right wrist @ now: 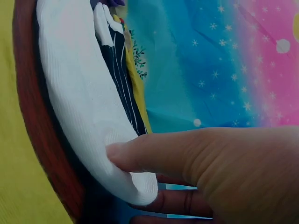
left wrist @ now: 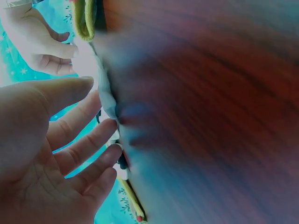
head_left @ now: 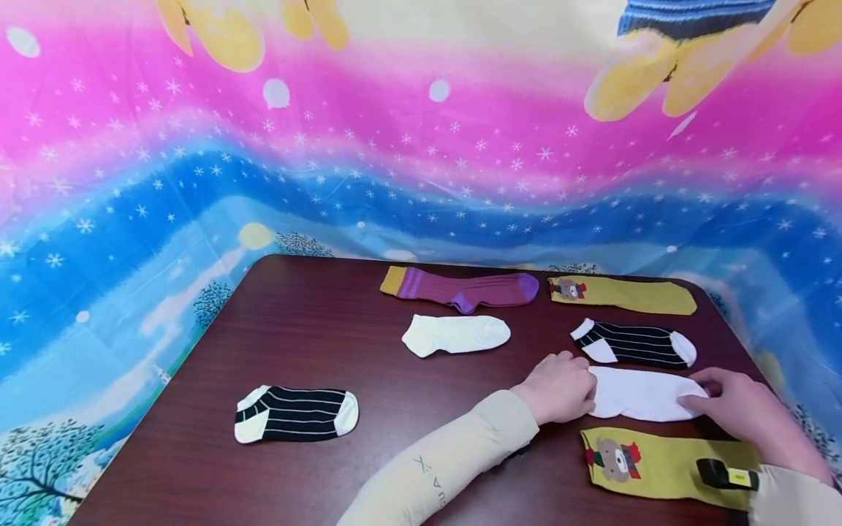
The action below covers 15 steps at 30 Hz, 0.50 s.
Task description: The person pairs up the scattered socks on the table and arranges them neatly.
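A white ankle sock lies flat on the right part of the dark wooden table, stretched between both hands. At its left end, my left hand holds the sock's opening between thumb and index finger. My right hand pinches the toe, thumb on top and fingers beneath. Just behind is a black striped sock with white heel and toe. In front, a mustard sock with a bear face is partly hidden under the right wrist and its strap.
Another white sock lies mid-table, and a purple sock with a yellow cuff behind it. At the back right is a second mustard bear sock. A second black striped sock lies at left. A printed cloth hangs behind the table.
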{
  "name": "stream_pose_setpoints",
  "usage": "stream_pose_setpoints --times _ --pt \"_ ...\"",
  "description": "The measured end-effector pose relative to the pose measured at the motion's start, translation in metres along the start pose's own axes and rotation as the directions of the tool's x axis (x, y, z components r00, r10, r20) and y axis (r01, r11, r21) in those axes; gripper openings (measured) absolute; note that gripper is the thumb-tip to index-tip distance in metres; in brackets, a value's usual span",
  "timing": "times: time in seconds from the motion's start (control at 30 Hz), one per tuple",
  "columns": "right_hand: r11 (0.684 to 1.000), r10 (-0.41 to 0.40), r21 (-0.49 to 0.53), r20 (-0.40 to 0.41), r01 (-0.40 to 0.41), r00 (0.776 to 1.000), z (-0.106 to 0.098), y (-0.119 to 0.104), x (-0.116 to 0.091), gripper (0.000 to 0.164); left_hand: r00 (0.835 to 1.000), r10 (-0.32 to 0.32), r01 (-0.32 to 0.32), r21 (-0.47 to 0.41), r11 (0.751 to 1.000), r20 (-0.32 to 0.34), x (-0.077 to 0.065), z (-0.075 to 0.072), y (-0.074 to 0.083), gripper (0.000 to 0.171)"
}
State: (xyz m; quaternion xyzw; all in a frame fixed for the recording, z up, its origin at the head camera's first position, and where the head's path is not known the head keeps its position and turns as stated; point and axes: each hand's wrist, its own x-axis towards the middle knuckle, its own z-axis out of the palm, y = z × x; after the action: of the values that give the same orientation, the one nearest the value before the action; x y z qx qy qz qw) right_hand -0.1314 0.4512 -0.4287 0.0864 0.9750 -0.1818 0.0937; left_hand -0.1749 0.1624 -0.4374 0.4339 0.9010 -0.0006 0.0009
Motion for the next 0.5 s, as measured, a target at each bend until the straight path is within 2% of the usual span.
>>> stream_pose_setpoints --times 0.2,0.33,0.5 --pt "0.999 -0.026 0.023 0.021 0.026 0.999 -0.0009 -0.0055 -0.0006 0.069 0.999 -0.028 0.029 0.011 1.000 -0.026 0.0006 0.0018 -0.0034 0.008" --pt "0.999 -0.031 0.039 0.021 0.030 0.999 0.0003 -0.0082 -0.0011 0.065 0.998 -0.056 0.055 -0.031 0.998 -0.023 0.0011 0.0016 -0.0039 0.004" --pt "0.998 -0.042 0.045 0.020 0.042 0.999 0.0023 -0.0108 -0.0014 0.061 0.994 -0.114 0.112 -0.125 0.986 -0.004 0.0015 0.0008 -0.0017 0.027"
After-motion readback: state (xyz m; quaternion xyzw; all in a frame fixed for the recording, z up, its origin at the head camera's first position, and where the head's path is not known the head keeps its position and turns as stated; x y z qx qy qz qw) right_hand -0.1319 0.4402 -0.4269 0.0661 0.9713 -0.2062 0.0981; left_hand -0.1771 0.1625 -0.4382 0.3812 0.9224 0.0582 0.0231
